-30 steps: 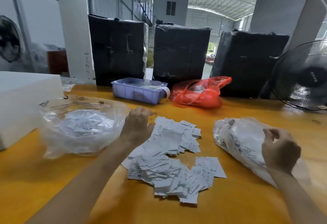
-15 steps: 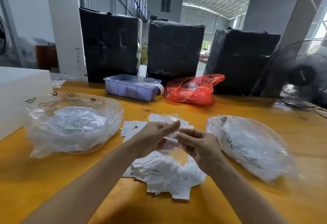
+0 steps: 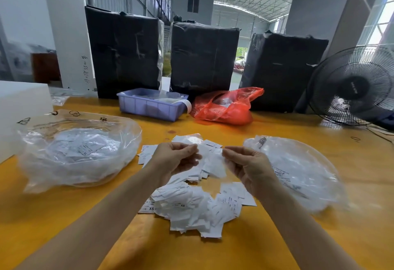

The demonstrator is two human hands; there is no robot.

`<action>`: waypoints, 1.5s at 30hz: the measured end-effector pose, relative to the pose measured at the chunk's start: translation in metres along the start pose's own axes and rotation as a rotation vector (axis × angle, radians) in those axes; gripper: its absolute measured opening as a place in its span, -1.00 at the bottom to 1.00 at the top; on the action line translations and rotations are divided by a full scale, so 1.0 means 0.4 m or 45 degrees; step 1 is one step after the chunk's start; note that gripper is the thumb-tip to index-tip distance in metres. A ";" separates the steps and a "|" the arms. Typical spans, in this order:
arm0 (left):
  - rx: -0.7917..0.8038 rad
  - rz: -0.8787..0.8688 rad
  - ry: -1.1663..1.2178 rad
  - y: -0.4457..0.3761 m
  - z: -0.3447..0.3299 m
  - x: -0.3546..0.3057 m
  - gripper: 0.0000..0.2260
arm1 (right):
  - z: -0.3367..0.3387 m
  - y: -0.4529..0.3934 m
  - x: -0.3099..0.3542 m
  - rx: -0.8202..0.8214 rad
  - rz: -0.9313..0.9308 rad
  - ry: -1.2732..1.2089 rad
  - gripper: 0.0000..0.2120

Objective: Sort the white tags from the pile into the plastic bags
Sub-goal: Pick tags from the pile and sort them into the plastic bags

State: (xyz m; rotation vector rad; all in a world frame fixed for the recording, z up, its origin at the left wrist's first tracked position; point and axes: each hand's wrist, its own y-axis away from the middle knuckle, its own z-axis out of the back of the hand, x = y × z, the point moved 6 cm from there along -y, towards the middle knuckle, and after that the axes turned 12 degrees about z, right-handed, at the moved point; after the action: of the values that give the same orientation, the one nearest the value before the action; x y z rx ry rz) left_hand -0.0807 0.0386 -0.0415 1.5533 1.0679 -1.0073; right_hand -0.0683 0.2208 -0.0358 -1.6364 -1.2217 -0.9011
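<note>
Both hands have drawn apart since half a second ago. My left hand (image 3: 174, 160) and right hand (image 3: 245, 164) each pinch the small clear bag (image 3: 210, 159) over the tag pile (image 3: 198, 203). I'd spread its mouth wide. Filled bags (image 3: 78, 150) lie at nine and three o'clock.

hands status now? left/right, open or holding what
Left hand: fingers curled, pinching the small clear sleeve above the tag pile.
Right hand: pinching the same sleeve's other edge.
</note>
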 end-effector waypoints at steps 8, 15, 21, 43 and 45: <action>-0.009 0.008 -0.067 -0.004 -0.001 0.008 -0.96 | 0.250 0.012 0.240 -0.625 1.636 1.824 -0.97; 0.059 0.089 0.007 -0.006 -0.003 0.015 -0.91 | 0.291 -0.091 0.072 0.164 0.658 2.306 -0.83; -0.003 0.066 0.085 -0.005 0.002 0.012 -0.68 | 0.261 -0.028 0.193 -0.592 1.107 1.951 -0.79; -0.007 0.075 0.030 -0.016 0.000 0.020 -0.83 | 0.038 0.000 -0.042 0.666 -0.095 1.366 -0.91; -0.007 0.078 0.022 -0.016 -0.002 0.021 -0.80 | 0.051 -0.007 -0.035 0.571 -0.100 1.251 -0.96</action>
State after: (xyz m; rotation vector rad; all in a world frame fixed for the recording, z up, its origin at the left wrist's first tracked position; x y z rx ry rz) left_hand -0.0842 0.0418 -0.0510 1.5833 1.0276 -0.9500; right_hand -0.0735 0.2357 -0.0552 -0.6216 -0.6992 -1.1659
